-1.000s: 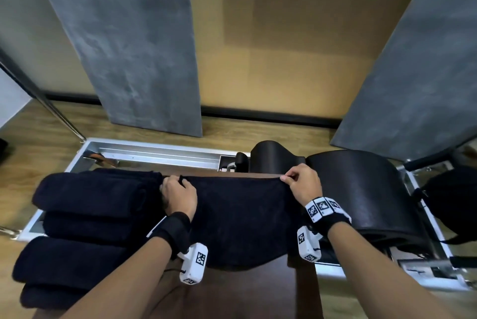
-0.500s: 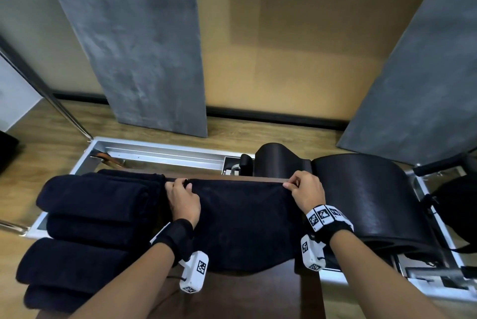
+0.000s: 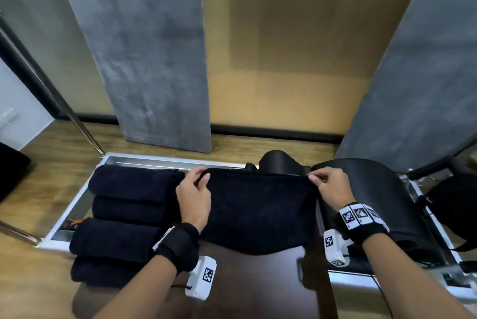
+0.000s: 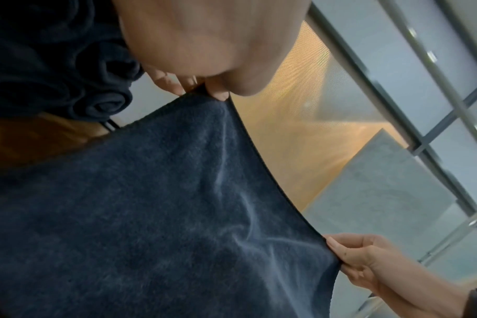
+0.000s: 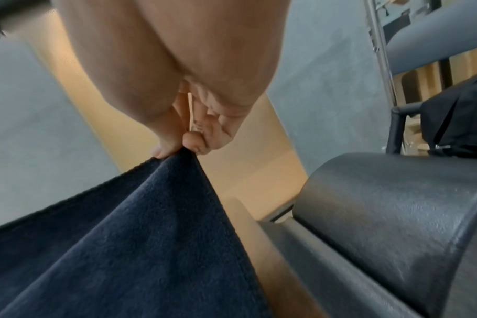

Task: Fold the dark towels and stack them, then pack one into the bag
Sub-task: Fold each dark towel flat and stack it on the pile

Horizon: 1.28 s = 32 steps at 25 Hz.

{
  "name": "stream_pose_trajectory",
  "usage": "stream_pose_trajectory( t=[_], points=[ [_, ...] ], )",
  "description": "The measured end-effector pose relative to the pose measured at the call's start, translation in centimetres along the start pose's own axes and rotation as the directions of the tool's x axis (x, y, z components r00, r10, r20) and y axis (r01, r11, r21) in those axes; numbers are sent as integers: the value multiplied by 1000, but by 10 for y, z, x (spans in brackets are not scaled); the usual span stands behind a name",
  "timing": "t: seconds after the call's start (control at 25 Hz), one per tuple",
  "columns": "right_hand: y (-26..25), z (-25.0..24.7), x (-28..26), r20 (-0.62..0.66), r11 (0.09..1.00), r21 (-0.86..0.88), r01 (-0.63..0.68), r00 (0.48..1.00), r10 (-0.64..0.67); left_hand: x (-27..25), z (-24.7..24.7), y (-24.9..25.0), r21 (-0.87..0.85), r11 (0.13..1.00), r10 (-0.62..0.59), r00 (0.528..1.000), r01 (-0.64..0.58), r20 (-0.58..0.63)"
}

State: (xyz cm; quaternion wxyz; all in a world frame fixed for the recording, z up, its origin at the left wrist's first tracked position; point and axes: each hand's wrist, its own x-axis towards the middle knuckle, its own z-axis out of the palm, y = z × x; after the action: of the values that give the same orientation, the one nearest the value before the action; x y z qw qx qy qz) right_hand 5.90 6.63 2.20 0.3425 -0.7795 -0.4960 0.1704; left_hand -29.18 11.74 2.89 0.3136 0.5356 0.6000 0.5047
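Over the brown table [image 3: 258, 287], the left hand [image 3: 193, 197] and right hand [image 3: 333, 189] each pinch a far corner of the dark towel [image 3: 260, 213], lifted taut. Only the left wrist view shows the rolled ends of the neighbouring towels [image 4: 55, 64].

Dark towel [image 3: 258, 210] hangs stretched by its far corners, beside four rolled towels [image 3: 121, 218].

head: we look forward and down from above at the counter [image 3: 258, 290] and wall.
left wrist: close, low, we look along the palm, tilted up.
right wrist: same, very close.
shared: all three catch the towel [image 3: 258, 213] edge.
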Motion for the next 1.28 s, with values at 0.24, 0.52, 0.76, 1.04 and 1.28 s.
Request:
stream_pose_trajectory(
  t=[0.24,0.52,0.76,1.04,1.28],
  points=[
    [-49,-75,-67,-138,990,55,129,983,-120,-22,-60,49,-188,974,118,992,-123,-36],
    [-116,-126,-126,-253,897,371,241,956,-152,-27,-126,86,-297,936,178,982,-189,-64],
    [-146,-153,-149,-356,903,264,340,904,-237,-40,-152,107,-440,893,105,994,-92,5],
    [-159,-151,-162,-320,856,416,308,930,-179,-46,-161,129,-640,761,204,976,-106,81],
    [-157,-157,-185,-360,871,387,303,919,-159,-53,-171,119,-607,789,151,988,-101,31]
  ],
)
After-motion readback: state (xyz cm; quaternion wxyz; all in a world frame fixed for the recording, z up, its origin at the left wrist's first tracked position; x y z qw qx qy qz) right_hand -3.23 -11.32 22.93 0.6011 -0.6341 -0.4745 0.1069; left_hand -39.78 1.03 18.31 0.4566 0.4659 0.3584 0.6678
